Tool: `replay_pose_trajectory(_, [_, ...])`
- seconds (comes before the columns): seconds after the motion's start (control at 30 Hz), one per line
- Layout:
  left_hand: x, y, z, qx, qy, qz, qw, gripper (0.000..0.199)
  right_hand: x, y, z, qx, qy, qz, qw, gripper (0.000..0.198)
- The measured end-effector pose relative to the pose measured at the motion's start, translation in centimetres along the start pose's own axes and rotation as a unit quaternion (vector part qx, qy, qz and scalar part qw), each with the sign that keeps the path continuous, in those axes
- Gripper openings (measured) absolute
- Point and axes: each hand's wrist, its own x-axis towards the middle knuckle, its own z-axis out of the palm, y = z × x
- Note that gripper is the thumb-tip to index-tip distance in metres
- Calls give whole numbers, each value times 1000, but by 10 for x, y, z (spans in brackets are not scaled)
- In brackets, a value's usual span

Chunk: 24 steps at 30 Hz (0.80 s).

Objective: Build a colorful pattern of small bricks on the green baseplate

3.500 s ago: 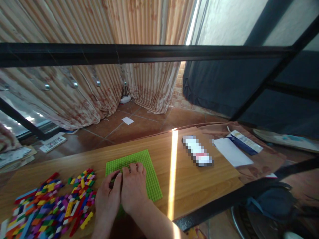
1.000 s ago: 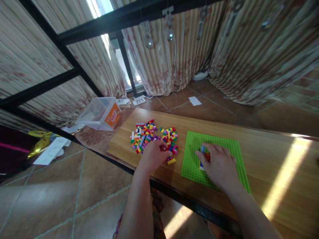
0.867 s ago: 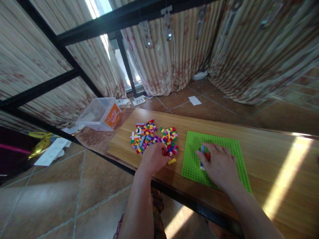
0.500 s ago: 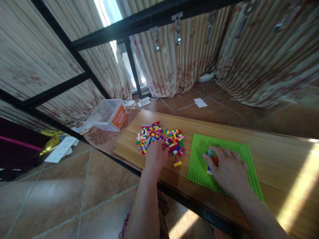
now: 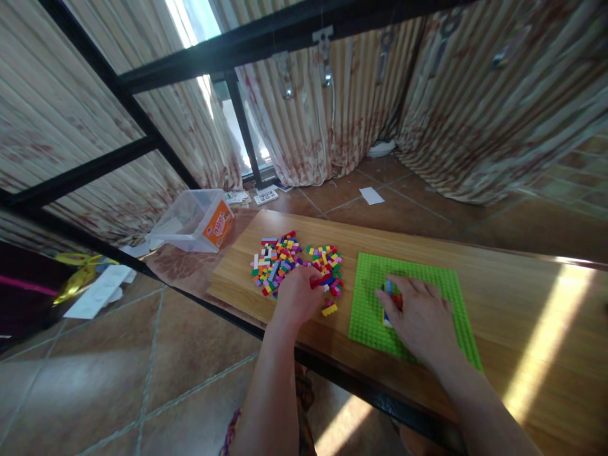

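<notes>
My left hand [image 5: 300,292] is at the near side of a pile of colourful toy bricks [image 5: 280,256]. Its thumb and fingers are pinched on a long red brick [image 5: 316,282], with a blue brick [image 5: 327,279] right at its end; whether the two are joined I cannot tell. On the green baseplate [image 5: 365,310] my right hand [image 5: 420,310] curls its thumb and fingers round a small brick build [image 5: 389,290] with blue, orange and white parts. The hand hides much of this build.
A yellow brick [image 5: 329,310] lies apart between pile and baseplate. The wooden table [image 5: 498,297] has a sunlit strip at right. A clear plastic box [image 5: 190,221] with an orange label stands beyond its left end. Black metal bars [image 5: 266,47] and curtains [image 5: 351,120] rise behind.
The view has shifted slightly to the right. My left fingers have closed on the red brick at the pile's edge. My right hand stays at the build.
</notes>
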Motion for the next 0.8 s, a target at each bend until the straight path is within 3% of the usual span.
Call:
replay_pose_trajectory(0.27, [3, 9, 12, 63, 4, -6, 998, 38, -1, -1, -2, 10, -5, -1, 1000, 39])
replay_pose_trajectory(0.63, [1, 17, 18, 104, 15, 5, 994, 22, 0, -2, -7, 31, -26, 1, 999, 39])
replay_pose_trajectory(0.8, [3, 14, 14, 81, 53, 7, 995, 16, 0, -2, -4, 52, -10, 0, 999, 36])
